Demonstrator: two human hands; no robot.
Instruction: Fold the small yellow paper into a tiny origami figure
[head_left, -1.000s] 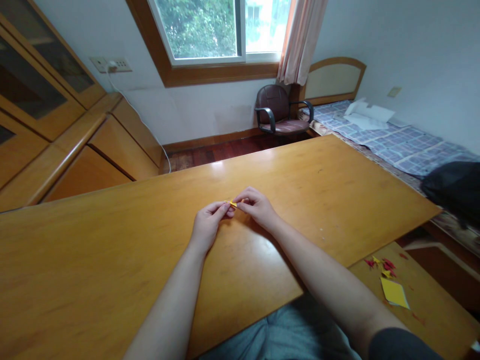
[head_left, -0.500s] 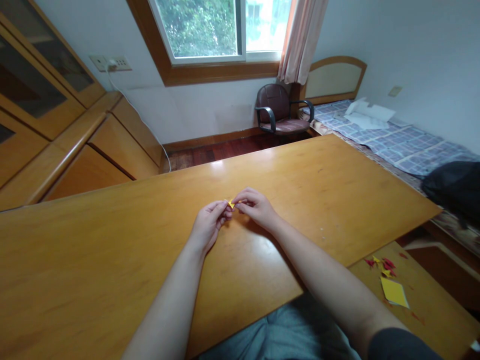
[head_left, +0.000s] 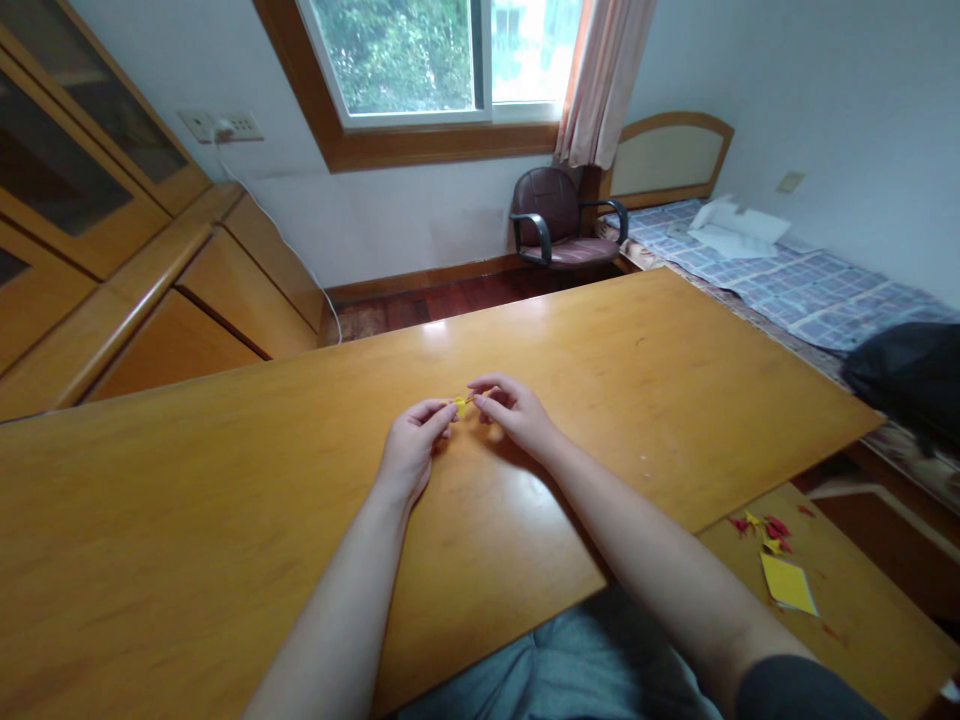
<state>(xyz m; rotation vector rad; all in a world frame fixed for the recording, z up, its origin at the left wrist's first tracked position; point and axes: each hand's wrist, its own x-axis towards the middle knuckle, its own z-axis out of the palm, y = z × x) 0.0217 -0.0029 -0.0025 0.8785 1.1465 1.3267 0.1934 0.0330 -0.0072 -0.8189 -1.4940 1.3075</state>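
Just above the wooden table point(head_left: 225, 520), a small yellow folded paper piece point(head_left: 460, 404) is held between my two hands; it looks like an origami figure with pointed ends. My left hand point(head_left: 415, 440) pinches its left side between thumb and fingers. From the right, my right hand point(head_left: 511, 412) has thumb and forefinger closed at the thin pointed end. The exact folds are too small to make out.
On a lower board at right lie several red and yellow folded paper figures point(head_left: 772, 528) and a stack of yellow paper squares point(head_left: 789, 584). A brown armchair point(head_left: 551, 215), a bed point(head_left: 817, 290) and a black bag point(head_left: 911, 375) stand beyond the table. Wooden cabinets point(head_left: 157, 310) line the left.
My right fingers have shifted slightly right and opened up from the paper's middle to its pointed end. The left hand's lower fingers have curled in, and more of the yellow paper shows.
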